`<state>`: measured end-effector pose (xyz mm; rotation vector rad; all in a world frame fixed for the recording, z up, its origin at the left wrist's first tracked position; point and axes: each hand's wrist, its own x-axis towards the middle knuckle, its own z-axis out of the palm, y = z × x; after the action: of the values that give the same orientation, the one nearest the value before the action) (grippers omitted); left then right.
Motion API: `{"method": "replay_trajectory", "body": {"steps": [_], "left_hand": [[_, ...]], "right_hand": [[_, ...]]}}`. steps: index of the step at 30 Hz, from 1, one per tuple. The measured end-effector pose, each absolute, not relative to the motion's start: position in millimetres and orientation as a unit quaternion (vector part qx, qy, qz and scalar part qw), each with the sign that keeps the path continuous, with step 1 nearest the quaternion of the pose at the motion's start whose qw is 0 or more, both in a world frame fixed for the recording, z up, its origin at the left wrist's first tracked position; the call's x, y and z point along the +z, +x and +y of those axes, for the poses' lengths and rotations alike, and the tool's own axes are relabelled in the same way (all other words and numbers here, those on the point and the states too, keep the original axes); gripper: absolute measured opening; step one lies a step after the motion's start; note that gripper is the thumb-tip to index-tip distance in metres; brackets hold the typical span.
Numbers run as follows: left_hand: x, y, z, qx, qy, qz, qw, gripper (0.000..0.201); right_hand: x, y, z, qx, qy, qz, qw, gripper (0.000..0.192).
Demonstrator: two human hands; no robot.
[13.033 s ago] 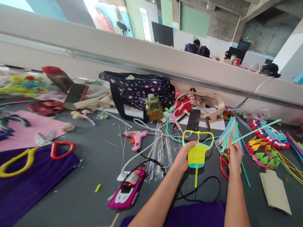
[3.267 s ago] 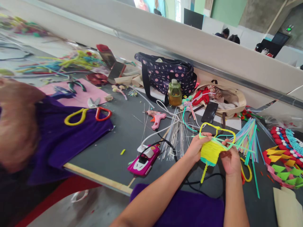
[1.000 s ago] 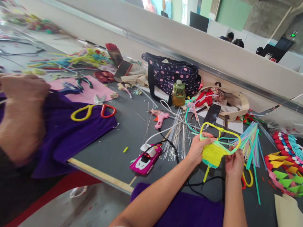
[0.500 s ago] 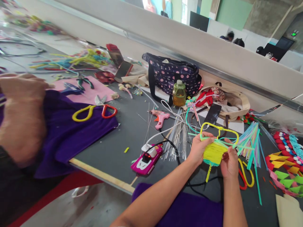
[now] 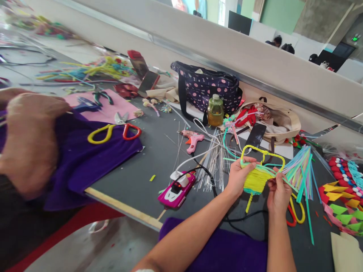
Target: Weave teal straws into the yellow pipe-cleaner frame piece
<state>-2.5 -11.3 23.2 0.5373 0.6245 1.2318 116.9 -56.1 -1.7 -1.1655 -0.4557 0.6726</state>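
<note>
The left hand is closed in a pinch on the left upper edge of the yellow wrapped panel, thumb laid over its front. The right hand is curled at the panel's right edge, thumb and fingers pinching a mint strip that runs across the panel's top. The panel is held above the desk, its yellow stem pointing down. Red-and-yellow-handled scissors lie just beside the right hand.
</note>
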Motion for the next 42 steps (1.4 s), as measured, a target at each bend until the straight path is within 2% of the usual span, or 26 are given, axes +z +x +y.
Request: {"method": "replay_trajectory", "body": {"steps": [12, 22, 29, 35, 42], "left_hand": [[23, -1, -11, 0.544, 0.233, 0.298, 0.749, 0.027], [23, -1, -11, 0.522, 0.229, 0.286, 0.771, 0.028], [23, -1, -11, 0.521, 0.238, 0.285, 0.768, 0.027], [22, 0, -12, 0.520, 0.263, 0.283, 0.761, 0.027], [21, -3, -9, 0.508, 0.278, 0.281, 0.766, 0.035]], "right_hand": [[-4, 126, -56, 0.324, -0.514, -0.158, 0.779, 0.029], [-2, 127, -56, 0.382, -0.466, -0.133, 0.787, 0.030], [0, 123, -56, 0.426, -0.466, -0.169, 0.757, 0.039], [-1, 110, -56, 0.449, -0.483, -0.193, 0.727, 0.032], [-4, 114, -56, 0.449, -0.476, -0.194, 0.731, 0.033]]}}
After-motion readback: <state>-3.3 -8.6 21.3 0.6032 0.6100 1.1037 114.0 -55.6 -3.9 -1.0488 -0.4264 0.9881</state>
